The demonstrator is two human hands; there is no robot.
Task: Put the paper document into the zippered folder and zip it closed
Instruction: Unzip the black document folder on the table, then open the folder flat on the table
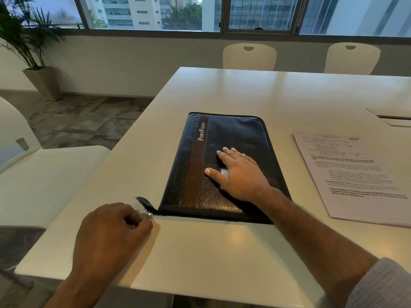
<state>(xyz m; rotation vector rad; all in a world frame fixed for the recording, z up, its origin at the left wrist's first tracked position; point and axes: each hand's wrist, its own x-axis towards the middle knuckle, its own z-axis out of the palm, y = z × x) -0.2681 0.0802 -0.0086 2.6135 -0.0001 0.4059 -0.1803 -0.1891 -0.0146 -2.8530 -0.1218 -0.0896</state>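
Observation:
A black leather zippered folder with a brown stripe and the word "PortFolio" lies flat and closed on the white table. My right hand rests flat on its cover, fingers straight. My left hand sits at the folder's near left corner, fingers curled and pinching the metal zipper pull next to the black zipper tab. The paper document, a stack of printed sheets, lies on the table to the right of the folder, apart from it.
White chairs stand at the left and behind the far table edge. A cable hatch is set in the table at the far right. A potted plant stands on the floor by the window.

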